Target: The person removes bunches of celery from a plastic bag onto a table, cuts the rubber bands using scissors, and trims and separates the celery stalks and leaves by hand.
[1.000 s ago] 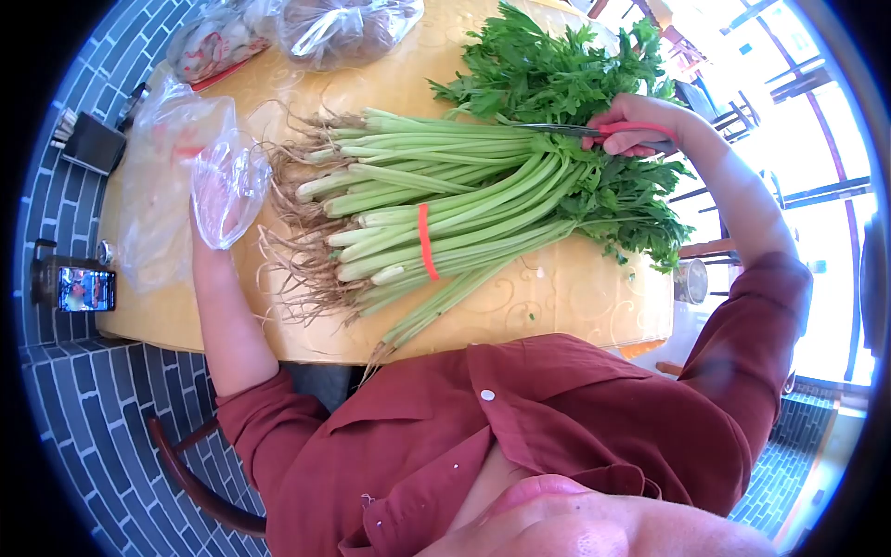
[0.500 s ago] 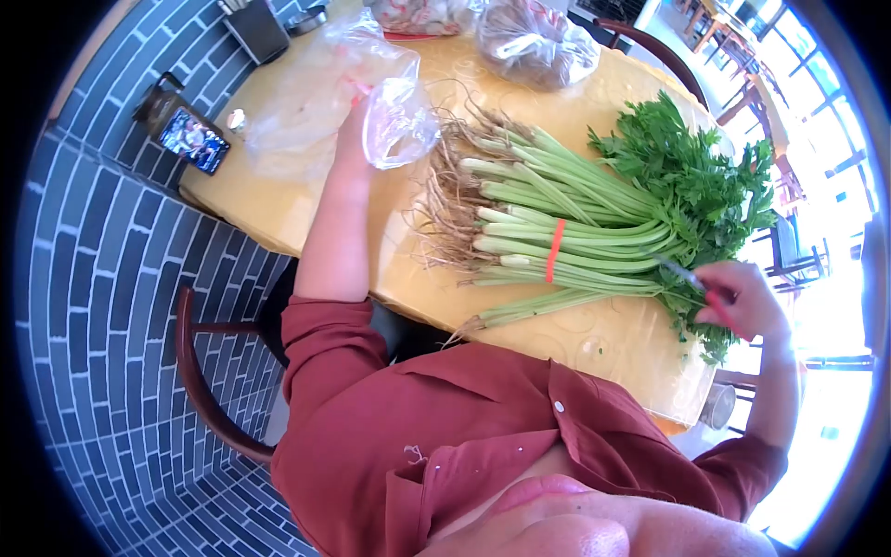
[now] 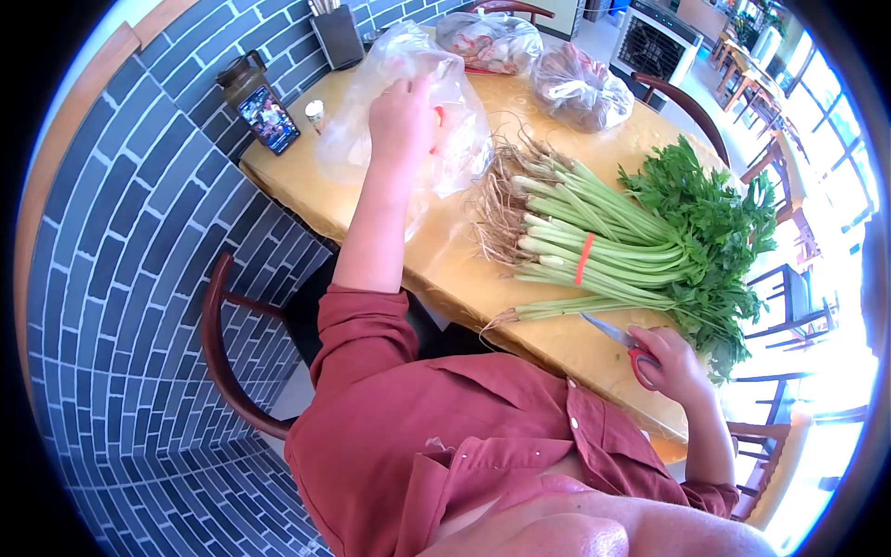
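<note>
A big bunch of celery (image 3: 613,251) lies on the yellow tablecloth, its brown roots to the left and its leaves to the right, with a red band (image 3: 584,259) round some of the stalks. My right hand (image 3: 670,362) holds red-handled scissors (image 3: 608,327) at the table's front edge, just below the leafy end. The blades point left, over a few loose stalks' lower side. At the left, my left hand (image 3: 401,116) is closed on the thin clear plastic bag (image 3: 459,139), which spreads crumpled over the table.
Two filled plastic bags (image 3: 489,42) (image 3: 582,85) sit at the back of the table (image 3: 325,190). On the left stand a phone (image 3: 269,119), a small white container (image 3: 316,115) and a utensil holder (image 3: 337,37) by the brick wall. Wooden chairs (image 3: 243,371) surround the table.
The view has swung left. My right hand has drawn the scissors away from the leaves to the table's front edge. My left hand now grips the clear bag higher up, no longer covered by it.
</note>
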Action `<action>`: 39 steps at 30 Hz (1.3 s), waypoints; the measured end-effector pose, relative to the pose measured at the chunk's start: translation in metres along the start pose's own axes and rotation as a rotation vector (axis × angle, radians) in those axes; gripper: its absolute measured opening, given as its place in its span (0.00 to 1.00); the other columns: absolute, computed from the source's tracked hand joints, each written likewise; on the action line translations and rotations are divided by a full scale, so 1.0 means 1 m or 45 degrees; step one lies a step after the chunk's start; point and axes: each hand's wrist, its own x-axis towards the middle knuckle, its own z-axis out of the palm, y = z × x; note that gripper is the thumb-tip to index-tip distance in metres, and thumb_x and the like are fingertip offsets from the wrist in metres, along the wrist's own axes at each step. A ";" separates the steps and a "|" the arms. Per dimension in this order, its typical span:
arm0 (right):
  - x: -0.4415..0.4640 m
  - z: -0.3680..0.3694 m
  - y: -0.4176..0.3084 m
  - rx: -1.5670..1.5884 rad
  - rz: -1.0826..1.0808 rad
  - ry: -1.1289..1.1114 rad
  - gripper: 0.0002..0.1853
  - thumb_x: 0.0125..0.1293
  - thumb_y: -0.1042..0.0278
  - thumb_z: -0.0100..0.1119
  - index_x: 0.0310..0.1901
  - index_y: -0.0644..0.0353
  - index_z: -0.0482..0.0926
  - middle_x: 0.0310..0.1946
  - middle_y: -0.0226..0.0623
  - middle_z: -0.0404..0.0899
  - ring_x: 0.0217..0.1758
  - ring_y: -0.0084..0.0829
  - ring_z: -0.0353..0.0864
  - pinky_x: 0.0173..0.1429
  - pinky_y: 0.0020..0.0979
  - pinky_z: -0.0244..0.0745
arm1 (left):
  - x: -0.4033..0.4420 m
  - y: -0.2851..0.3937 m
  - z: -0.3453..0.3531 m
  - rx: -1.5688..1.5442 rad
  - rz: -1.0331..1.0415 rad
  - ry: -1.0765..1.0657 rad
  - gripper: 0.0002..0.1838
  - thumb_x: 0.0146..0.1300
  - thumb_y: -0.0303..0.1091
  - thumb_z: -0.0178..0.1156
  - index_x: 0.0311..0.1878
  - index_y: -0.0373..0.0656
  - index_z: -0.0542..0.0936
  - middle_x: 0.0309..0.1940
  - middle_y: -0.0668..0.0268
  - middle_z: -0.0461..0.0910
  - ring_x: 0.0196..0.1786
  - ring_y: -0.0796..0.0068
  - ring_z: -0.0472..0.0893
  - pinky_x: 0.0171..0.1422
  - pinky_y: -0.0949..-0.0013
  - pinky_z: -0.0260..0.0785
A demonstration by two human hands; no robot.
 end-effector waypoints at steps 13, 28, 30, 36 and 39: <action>0.001 0.034 0.019 0.138 0.073 0.243 0.24 0.48 0.78 0.60 0.51 0.59 0.76 0.36 0.45 0.77 0.39 0.45 0.77 0.45 0.38 0.72 | -0.001 -0.080 -0.062 -0.222 -0.115 -0.255 0.22 0.60 0.35 0.58 0.59 0.48 0.72 0.53 0.53 0.74 0.55 0.54 0.74 0.60 0.58 0.67; 0.004 0.033 0.013 0.207 0.142 0.331 0.22 0.47 0.80 0.60 0.48 0.61 0.78 0.37 0.45 0.80 0.39 0.43 0.79 0.44 0.35 0.74 | -0.009 -0.240 0.032 0.145 -0.701 -0.745 0.21 0.53 0.27 0.57 0.53 0.52 0.77 0.50 0.49 0.73 0.50 0.50 0.77 0.56 0.60 0.70; 0.004 0.034 0.015 0.215 0.134 0.338 0.22 0.47 0.80 0.60 0.48 0.61 0.78 0.37 0.45 0.80 0.39 0.44 0.79 0.44 0.35 0.74 | 0.002 -0.228 0.009 0.079 -0.800 -0.637 0.22 0.49 0.26 0.61 0.51 0.51 0.78 0.47 0.48 0.72 0.47 0.51 0.78 0.52 0.60 0.72; 0.005 0.036 0.018 0.307 0.152 0.344 0.24 0.46 0.82 0.59 0.50 0.61 0.78 0.36 0.44 0.79 0.38 0.42 0.79 0.43 0.33 0.74 | 0.036 -0.225 -0.051 -0.029 -0.437 -0.608 0.18 0.54 0.26 0.60 0.50 0.45 0.77 0.36 0.56 0.82 0.39 0.63 0.81 0.46 0.66 0.71; 0.005 0.035 0.018 0.326 0.146 0.334 0.25 0.46 0.83 0.59 0.50 0.60 0.78 0.35 0.44 0.79 0.37 0.41 0.79 0.42 0.33 0.74 | 0.015 -0.207 -0.053 -0.205 -0.393 -0.744 0.18 0.54 0.27 0.60 0.51 0.45 0.77 0.36 0.57 0.81 0.39 0.65 0.80 0.45 0.66 0.71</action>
